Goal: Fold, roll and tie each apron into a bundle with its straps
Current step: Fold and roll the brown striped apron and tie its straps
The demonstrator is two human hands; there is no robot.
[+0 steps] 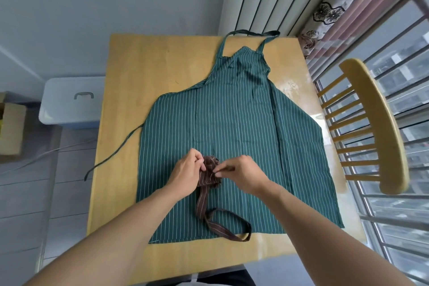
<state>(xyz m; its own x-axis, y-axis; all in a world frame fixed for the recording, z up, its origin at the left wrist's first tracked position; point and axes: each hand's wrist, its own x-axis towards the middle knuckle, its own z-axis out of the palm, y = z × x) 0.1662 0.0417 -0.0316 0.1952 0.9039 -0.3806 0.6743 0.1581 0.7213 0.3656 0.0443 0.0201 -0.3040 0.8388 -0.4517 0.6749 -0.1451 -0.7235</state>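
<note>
A green striped apron (234,137) lies flat on the wooden table (144,81), bib toward the far edge, hem just inside the near edge, its right side reaching the table's edge beside a chair (376,123); bare wood shows to its left; on its lower middle sits a small brown striped bundle (210,175), its straps (222,223) trailing toward the person; the left hand (185,172) grips the bundle's left side with curled fingers; the right hand (241,173) pinches its top; both forearms reach in from the near edge.

No legible text, label, brand, number or sign is shown on any surface in the head view.
</note>
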